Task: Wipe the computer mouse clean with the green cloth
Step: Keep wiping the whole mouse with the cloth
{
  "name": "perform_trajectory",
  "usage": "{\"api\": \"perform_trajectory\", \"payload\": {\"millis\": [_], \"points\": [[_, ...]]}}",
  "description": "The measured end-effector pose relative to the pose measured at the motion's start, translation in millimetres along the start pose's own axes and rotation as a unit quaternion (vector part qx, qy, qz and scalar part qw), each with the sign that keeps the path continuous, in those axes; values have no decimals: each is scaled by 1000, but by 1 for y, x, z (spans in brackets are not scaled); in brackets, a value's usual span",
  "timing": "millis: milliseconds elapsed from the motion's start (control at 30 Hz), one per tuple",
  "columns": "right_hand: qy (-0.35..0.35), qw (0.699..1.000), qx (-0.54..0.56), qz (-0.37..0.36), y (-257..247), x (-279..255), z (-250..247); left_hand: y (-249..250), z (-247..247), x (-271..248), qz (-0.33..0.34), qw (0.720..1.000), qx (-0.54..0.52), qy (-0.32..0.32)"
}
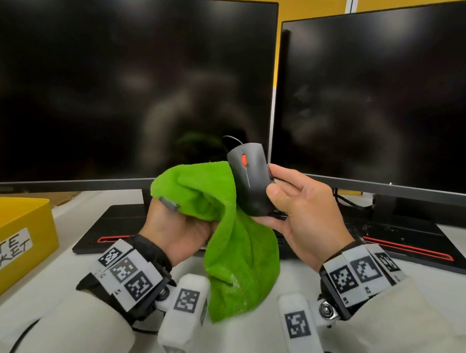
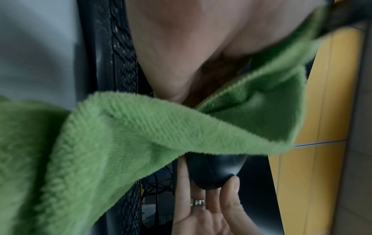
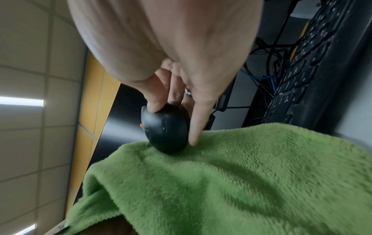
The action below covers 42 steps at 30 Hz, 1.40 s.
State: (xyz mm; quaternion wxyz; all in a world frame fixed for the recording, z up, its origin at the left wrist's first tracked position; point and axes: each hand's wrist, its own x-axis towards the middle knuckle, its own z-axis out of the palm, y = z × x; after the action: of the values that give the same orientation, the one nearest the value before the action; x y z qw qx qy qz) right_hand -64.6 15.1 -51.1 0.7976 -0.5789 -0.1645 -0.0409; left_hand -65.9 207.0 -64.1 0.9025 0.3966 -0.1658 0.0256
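Right hand (image 1: 305, 211): grip clenched round the computer mouse (image 1: 250, 178), thumb on its near side, fingers behind and beneath it. The mouse is held up off the counter (image 1: 238, 347), nose raised, orange scroll wheel facing the head camera, its cord running off behind it. In the right wrist view the thumb presses the rear shell and one straight finger lies along the mouse's flank, its tip touching the cloth.

Left hand (image 1: 178, 228): grip clenched on a bunched fold of the green cloth (image 1: 236, 247). The upper part of the cloth lies against the left side of the mouse; the rest hangs loose below both hands, above the counter.

Surroundings: two dark monitors (image 1: 120, 88) stand side by side behind the hands, on black bases with red trim. A yellow bin (image 1: 6, 240) labelled "WASTE BASKET" sits at the left of the counter. A black keyboard (image 3: 302, 71) shows in the wrist views.
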Motion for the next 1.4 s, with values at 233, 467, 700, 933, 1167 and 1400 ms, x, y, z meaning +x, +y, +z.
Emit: {"api": "perform_trajectory", "payload": {"millis": [233,467,700,933,1167,1400], "points": [[-17,1000,-4,-9,8,-1,5,-13,0,3,22,988,151,9],[-86,995,-51,-17,16,-2,8,-15,3,-1,55,948,309,41],[-79,994,-70,-15,11,-5,8,-22,4,-1,143,933,325,65],[-62,992,-107,-33,12,-5,10,-22,2,2,125,943,302,62],[-74,994,-80,-26,11,-1,5,-17,7,1,29,954,299,7],[-69,997,-15,22,7,-2,0,-16,-4,-3,72,924,373,-42]]}}
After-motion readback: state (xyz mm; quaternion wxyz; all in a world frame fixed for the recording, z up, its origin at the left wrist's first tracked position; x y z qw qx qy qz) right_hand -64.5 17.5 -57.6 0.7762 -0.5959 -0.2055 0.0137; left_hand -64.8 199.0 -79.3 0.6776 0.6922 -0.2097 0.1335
